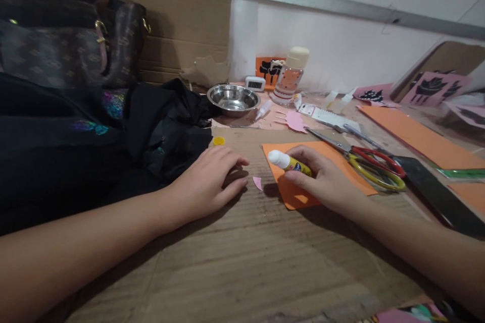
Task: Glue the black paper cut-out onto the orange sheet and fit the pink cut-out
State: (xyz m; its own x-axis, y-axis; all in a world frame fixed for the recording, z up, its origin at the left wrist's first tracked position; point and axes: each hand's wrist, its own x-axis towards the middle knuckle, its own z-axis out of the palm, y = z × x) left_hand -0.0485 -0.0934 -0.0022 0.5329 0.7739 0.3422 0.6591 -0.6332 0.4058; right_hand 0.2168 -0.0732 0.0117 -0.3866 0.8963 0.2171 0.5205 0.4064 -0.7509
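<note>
My right hand (322, 176) grips a yellow glue stick (297, 165), its white glue end (278, 158) bare and pointing left. Beneath that hand lies an orange sheet of paper (286, 194) on the cardboard surface. My left hand (214, 181) rests on the cardboard with its fingers apart and slightly curled, nothing visible in it. Between the two hands is a small pink paper scrap (258, 183). Just beyond the left hand's knuckles sits a yellow cap (219, 141).
Scissors (364, 159) with red and yellow handles and a black phone (435, 194) lie right. Behind stand a metal bowl (233, 98), a digital timer (255, 84) and a clear bottle (290, 78). A pink paper cutout (295, 121) lies before them. Black cloth (94, 146) covers the left.
</note>
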